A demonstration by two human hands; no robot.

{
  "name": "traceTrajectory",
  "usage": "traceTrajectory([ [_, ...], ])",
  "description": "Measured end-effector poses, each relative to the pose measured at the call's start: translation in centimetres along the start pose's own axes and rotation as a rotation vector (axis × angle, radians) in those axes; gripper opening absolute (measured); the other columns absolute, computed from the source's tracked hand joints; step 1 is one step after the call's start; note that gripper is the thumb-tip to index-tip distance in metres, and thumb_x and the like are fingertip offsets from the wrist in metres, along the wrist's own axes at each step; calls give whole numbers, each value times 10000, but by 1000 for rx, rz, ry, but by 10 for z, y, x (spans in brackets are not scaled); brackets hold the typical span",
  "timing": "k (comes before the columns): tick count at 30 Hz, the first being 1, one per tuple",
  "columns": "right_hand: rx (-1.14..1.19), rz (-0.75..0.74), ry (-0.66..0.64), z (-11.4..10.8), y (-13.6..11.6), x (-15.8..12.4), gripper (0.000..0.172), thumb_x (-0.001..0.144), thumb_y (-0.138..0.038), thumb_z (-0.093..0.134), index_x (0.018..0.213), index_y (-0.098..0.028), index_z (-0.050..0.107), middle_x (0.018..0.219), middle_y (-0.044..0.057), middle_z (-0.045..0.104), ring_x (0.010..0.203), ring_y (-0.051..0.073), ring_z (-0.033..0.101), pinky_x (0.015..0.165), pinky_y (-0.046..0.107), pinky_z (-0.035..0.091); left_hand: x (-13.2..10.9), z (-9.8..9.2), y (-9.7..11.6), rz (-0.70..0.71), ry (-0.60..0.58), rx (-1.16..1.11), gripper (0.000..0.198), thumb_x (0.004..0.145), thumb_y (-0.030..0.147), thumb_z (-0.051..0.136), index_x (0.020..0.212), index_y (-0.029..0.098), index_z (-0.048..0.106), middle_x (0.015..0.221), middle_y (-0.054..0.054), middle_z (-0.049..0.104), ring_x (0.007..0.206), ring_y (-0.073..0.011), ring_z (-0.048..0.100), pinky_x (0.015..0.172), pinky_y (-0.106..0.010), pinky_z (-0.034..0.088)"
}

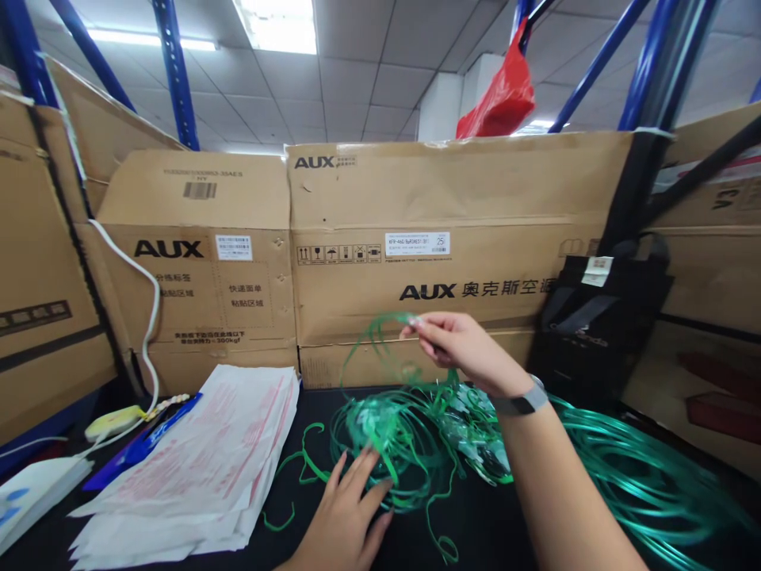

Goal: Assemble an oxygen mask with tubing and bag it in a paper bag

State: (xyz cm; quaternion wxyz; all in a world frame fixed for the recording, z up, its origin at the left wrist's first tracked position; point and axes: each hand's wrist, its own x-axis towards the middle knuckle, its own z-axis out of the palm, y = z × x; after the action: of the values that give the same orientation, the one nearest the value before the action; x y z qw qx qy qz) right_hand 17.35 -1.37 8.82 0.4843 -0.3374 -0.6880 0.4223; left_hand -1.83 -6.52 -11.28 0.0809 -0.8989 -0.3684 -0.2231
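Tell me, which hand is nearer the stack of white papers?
Left. The left hand rests just right of the white papers; the right hand is raised farther right, pinching green tubing.

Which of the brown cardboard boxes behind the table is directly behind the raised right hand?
The wide brown cardboard box printed "AUX" with Chinese characters, behind the right hand; the smaller AUX box stands further left.

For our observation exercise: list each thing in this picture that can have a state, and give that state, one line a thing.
Left hand: flat, fingers pressing the pile of green tubing.
Right hand: raised, pinching a loop of green tubing.
Pile of green tubing: tangled, on the black table.
Paper stack: lying flat.
Cardboard boxes: flattened, standing upright.
Red bag: hanging.
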Motion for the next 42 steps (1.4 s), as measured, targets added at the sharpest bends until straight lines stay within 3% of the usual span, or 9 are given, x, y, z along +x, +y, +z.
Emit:
traceTrajectory([
  [3, -100, 122, -60, -2, 15, 1, 260, 745, -375, 573, 688, -128, 629, 419, -68, 431, 325, 26, 250, 345, 181, 139, -1, 7, -2, 8, 41, -24, 411, 801, 124, 459, 1197, 230, 480, 1411, -136, 312, 1264, -278, 333, 945, -477, 393],
  [7, 91, -5, 33, -8, 13, 2, 227, 755, -371, 573, 721, -148, 601, 430, -81, 420, 336, 25, 264, 351, 171, 166, -1, 21, -1, -29, 217, -143, 340, 787, 110, 435, 1082, 216, 568, 1385, -133, 366, 1261, -277, 341, 945, -464, 389],
  [13, 369, -139, 193, -19, 3, -4, 195, 747, -333, 629, 730, -152, 559, 424, -92, 384, 325, 14, 223, 340, 161, 151, 5, 22, -9, -337, 461, -620, 243, 837, 248, 440, 968, 224, 643, 1105, -112, 617, 1026, -220, 572, 872, -374, 463],
  [20, 512, -328, 276, -19, -13, -13, 135, 816, -254, 568, 724, -159, 537, 433, -88, 358, 336, 24, 218, 334, 148, 175, 6, -10, -4, -604, 461, -868, 258, 824, 373, 476, 911, 227, 670, 881, -56, 645, 794, -194, 615, 706, -311, 512],
  [24, 488, -324, 253, -13, -22, -20, 155, 797, -284, 596, 716, -164, 539, 445, -84, 372, 342, 24, 220, 340, 159, 173, 23, -44, 13, -550, 719, -907, 303, 801, 335, 536, 1086, 237, 555, 1175, -78, 515, 1088, -220, 489, 882, -332, 428],
  [27, 477, -336, 297, -3, -24, -22, 174, 794, -310, 594, 706, -172, 537, 447, -83, 375, 346, 29, 221, 346, 175, 176, 51, -74, 21, -662, 864, -1238, 433, 784, 329, 579, 1183, 277, 420, 1325, -57, 397, 1239, -195, 355, 995, -346, 337],
  [31, 518, -384, 391, 18, -17, -19, 195, 821, -341, 552, 701, -194, 505, 451, -89, 353, 349, 42, 238, 355, 189, 192, 84, -100, 26, -717, 657, -1812, 299, 847, 370, 482, 1085, 190, 503, 1167, -119, 551, 1179, -223, 451, 973, -384, 376],
  [37, 570, -466, 497, 48, 1, -11, 188, 856, -329, 504, 720, -199, 497, 449, -95, 344, 353, 48, 257, 355, 186, 217, 94, -111, 15, -954, 950, -2137, 319, 840, 215, 510, 1119, 97, 409, 1101, -211, 533, 1043, -253, 575, 793, -303, 539],
  [42, 568, -515, 554, 58, 9, -9, 183, 878, -332, 469, 745, -208, 490, 485, -87, 373, 372, 51, 295, 369, 186, 262, 90, -117, 7, -929, 826, -2383, 599, 822, 381, 518, 1219, 1, 278, 1148, -292, 489, 1070, -325, 544, 722, -369, 576],
])
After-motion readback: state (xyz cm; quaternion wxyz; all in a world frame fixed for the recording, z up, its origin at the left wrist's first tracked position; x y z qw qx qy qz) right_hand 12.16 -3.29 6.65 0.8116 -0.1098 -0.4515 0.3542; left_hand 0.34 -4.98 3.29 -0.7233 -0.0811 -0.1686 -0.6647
